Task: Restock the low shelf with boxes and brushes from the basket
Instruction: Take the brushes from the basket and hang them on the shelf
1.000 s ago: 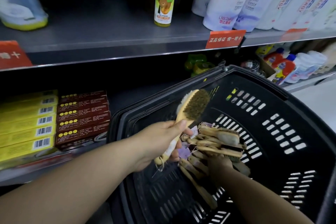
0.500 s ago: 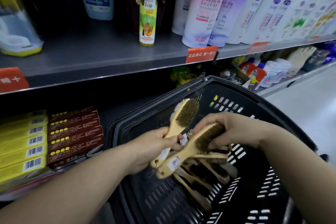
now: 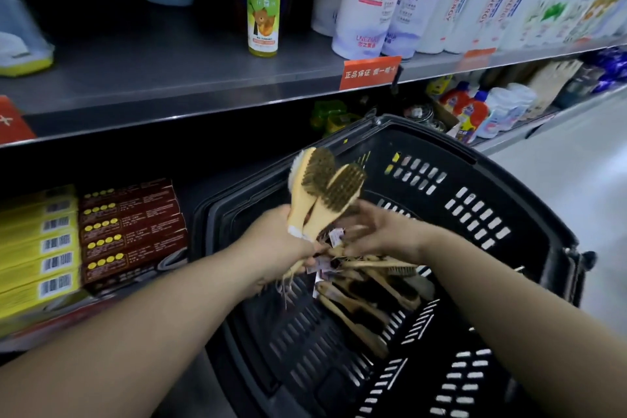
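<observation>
A second brush (image 3: 339, 195) has passed into the left hand (image 3: 281, 244), which grips both handles. The right hand (image 3: 380, 231), blurred, looks open and empty. Best to square the pair before shelving.

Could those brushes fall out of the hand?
Maybe. The left hand grips two brushes by their thin handles only, so one might slip and drop. Strings and paper tags dangle below them, near the loose brushes in the basket, and could snag. The right hand is blurred, so a quick grab could bump the held pair.
</observation>
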### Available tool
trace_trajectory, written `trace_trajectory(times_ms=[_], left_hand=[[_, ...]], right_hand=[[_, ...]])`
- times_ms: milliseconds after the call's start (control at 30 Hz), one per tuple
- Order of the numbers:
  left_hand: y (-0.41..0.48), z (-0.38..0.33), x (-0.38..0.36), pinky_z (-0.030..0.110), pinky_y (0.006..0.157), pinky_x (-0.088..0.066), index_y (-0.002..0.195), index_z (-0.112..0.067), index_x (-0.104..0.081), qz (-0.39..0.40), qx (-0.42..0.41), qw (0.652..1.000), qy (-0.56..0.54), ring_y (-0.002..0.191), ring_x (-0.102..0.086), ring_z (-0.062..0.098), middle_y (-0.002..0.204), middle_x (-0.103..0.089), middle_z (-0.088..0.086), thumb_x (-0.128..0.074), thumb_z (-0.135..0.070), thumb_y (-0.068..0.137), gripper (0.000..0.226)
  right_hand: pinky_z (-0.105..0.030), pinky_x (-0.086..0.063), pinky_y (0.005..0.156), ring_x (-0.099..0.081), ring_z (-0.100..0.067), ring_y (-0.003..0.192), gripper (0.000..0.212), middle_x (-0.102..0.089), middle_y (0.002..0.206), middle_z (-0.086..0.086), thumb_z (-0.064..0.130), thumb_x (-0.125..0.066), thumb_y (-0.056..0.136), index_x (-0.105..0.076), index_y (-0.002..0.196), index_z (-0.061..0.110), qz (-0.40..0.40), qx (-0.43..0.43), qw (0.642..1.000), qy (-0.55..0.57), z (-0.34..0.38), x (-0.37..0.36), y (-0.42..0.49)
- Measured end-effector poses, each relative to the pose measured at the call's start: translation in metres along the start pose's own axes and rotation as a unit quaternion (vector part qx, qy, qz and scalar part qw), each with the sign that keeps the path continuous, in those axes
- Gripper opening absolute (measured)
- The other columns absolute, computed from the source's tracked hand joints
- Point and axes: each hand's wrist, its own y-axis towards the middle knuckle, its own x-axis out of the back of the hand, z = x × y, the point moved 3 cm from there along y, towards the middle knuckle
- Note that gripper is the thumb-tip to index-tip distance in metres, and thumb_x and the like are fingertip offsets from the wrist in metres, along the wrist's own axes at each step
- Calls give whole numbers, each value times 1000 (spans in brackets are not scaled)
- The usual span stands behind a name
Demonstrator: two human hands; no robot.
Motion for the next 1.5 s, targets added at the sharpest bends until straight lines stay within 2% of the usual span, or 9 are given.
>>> trace_trajectory(times_ms=[67,133,233,533,667,967,1200,1367,1500], left_hand=[[2,0,2,24,54,-55,86,-14,-59,-11,-2,1000,-1,58,-64,10,73,-67,5,-69,0,80,18],[3,0,5,21,52,-54,85,-14,-62,-5,-1,1000,-8,56,-65,7,70,-70,2,-70,-3,80,14],[6,3,3,24,56,-51,87,-20,-62,12,5,1000,2,59,-66,5,68,-72,-4,-67,-14,85,8],[15,2,-1,12,55,-47,85,-22,-62,27,26,998,55,68,-65,4,83,-73,-2,-68,-10,81,14],[21,3,-2,10,57,-44,87,-20,-64,27,23,995,94,76,-63,7,84,-73,-8,-63,-1,81,20],[16,-4,-7,17,54,-40,85,-23,-63,6,-20,997,69,65,-60,5,73,-66,-8,-69,-16,82,10],[6,-20,-12,12,56,-43,77,-27,-60,-45,-104,991,72,62,-59,0,67,-64,-11,-69,-19,83,13],[2,-39,-7,4,48,-35,72,-33,-52,-46,-186,961,198,60,-51,-8,70,-58,-18,-65,-25,86,20],[2,-36,-12,16,57,-39,89,-21,-59,92,-147,953,249,63,-52,2,79,-64,-8,-65,-27,85,9]], right_hand=[[-37,-44,101,-54,-22,117,68,-55,130,-4,25,-74,77,-42,136,19,48,-125,939,-316,-41,-11,27],[-42,-37,106,-42,-30,128,58,-45,140,-9,34,-62,86,-42,137,17,100,-189,796,-567,-86,-24,50],[-59,-15,112,-11,-37,142,68,-12,155,-14,35,-46,92,-8,148,28,119,-222,692,-676,-144,-36,71],[-46,-36,102,-38,-38,129,55,-35,144,-21,31,-48,93,-32,142,11,100,-257,728,-627,-175,-36,75],[-42,-45,97,-54,-29,114,42,-51,130,-10,36,-54,89,-45,127,18,195,-213,821,-492,-100,-27,57],[-20,-38,89,-49,-13,107,32,-55,114,2,34,-53,89,-56,116,17,34,-25,920,-390,5,-5,-38],[-44,-46,96,-58,-25,105,41,-57,112,-4,47,-48,68,-58,104,30,-92,-28,978,-186,5,-3,-77],[-41,-41,102,-51,-15,112,46,-52,110,13,63,-51,58,-53,100,45,-11,-67,970,-232,18,-17,-89],[-31,-55,61,-63,-19,72,40,-65,91,-3,36,-67,70,-62,105,17,110,-92,989,23,31,-27,-93]])
